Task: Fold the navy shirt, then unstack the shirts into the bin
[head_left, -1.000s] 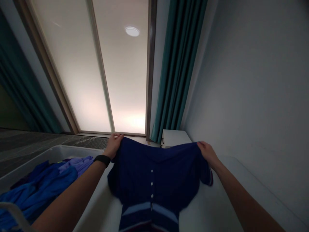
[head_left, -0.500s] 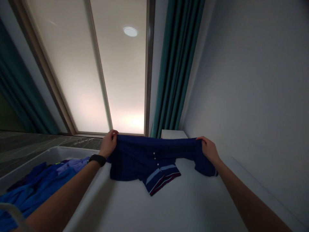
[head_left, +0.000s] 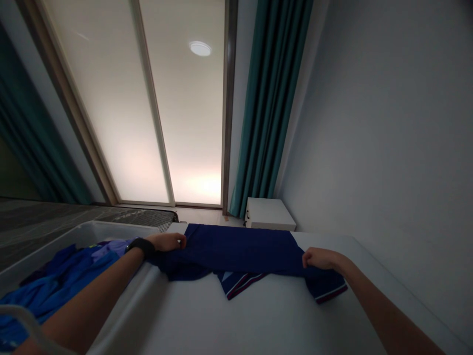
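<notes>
A navy polo shirt (head_left: 240, 249) lies across the white tabletop (head_left: 258, 315), its body spread in a wide band. The striped collar (head_left: 240, 283) pokes out at the near edge, and a sleeve with white and burgundy trim (head_left: 330, 291) points toward me at the right. My left hand (head_left: 169, 241), below a black wristband, is closed at the shirt's left side. At the right side, my right hand (head_left: 320, 258) pinches the fabric near the sleeve. The button placket is hidden beneath the cloth.
A white tub (head_left: 92, 229) of blue and purple clothes (head_left: 70, 271) stands left of the table. Beyond the far edge is a small white cabinet (head_left: 271, 213), beside a teal curtain (head_left: 275, 108) and frosted sliding doors (head_left: 188, 123). A wall (head_left: 399, 148) rises at the right.
Both hands have come down and nearer to me with the shirt, laying its raised far edge onto the table. The buttons are now covered, and the right sleeve's trim shows.
</notes>
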`<state>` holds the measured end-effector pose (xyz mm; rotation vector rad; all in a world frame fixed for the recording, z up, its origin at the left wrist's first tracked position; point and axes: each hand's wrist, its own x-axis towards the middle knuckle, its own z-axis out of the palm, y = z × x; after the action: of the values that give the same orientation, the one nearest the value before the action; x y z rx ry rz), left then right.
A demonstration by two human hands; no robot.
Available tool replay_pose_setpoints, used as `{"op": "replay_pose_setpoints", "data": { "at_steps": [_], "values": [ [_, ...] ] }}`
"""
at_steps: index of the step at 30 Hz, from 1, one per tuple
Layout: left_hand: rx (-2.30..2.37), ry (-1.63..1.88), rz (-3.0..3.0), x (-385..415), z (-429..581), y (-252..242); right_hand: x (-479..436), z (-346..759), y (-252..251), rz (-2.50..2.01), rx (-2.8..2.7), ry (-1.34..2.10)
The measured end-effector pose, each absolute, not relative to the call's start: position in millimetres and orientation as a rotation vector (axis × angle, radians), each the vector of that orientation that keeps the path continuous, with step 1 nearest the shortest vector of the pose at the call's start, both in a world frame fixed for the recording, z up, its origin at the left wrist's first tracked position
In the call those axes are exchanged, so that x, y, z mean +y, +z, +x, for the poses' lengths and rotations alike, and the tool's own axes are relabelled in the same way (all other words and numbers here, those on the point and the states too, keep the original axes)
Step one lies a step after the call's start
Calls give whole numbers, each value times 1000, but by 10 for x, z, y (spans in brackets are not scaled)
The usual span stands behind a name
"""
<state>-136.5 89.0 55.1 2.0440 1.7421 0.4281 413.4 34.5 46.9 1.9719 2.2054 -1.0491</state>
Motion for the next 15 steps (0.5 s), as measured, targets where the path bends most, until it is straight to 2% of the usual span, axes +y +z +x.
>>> {"op": "replay_pose_setpoints", "data": {
  "at_steps": [5, 7, 11, 13, 15],
  "values": [
    [1541, 329, 1948, 837, -1285, 525, 279, 4001, 469, 1963, 2313, -1238],
    [1552, 517, 1904, 866, -1235, 566, 325, 3959, 573, 2241, 2468, -1336],
    [1554, 1299, 1558, 969, -1133, 704, 494, 3927, 804, 2944, 2669, -1418],
    [1447, 1389, 1436, 990, -1091, 713, 553, 3905, 825, 2989, 2678, -1515],
    [1349, 1295, 1410, 968, -1056, 653, 560, 3851, 754, 2888, 2680, -1606]
  ]
}}
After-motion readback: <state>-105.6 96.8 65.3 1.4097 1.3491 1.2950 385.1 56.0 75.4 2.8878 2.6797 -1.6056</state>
